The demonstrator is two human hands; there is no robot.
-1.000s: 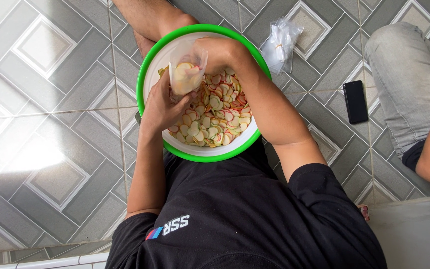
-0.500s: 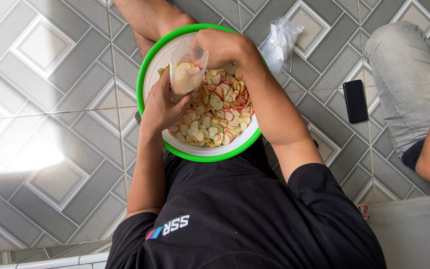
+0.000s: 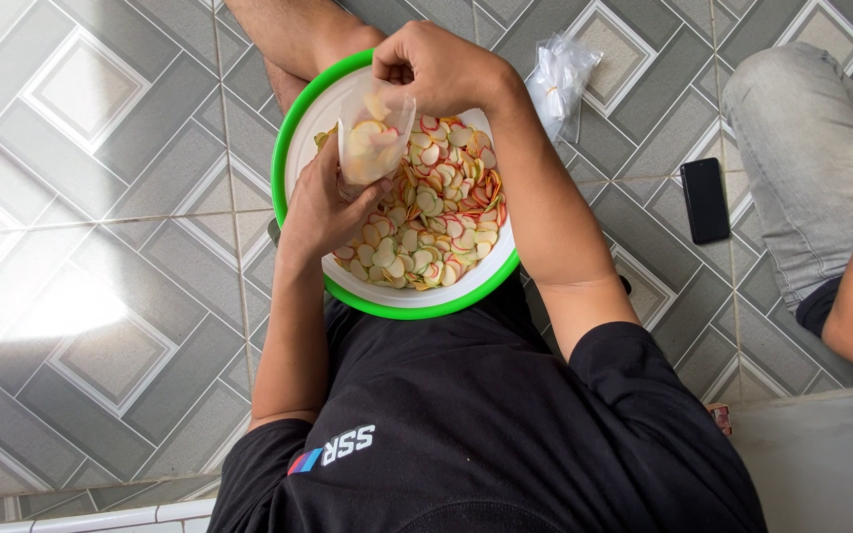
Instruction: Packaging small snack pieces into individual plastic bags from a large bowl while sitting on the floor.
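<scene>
Left hand (image 3: 323, 202) and right hand (image 3: 441, 64) holding chip bag (image 3: 372, 148), phone (image 3: 705, 199) nearby

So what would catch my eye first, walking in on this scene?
Probably the green-rimmed white basin in the middle of the patterned tile floor, heaped with thin red-edged crackers. Above it, the left hand and right hand hold a small clear plastic bag partly filled with them. To the right lie a black phone and spare clear bags.

Bright, even daylight, sharp focus; strong glare patch on the floor tiles (image 3: 61, 306).
</scene>
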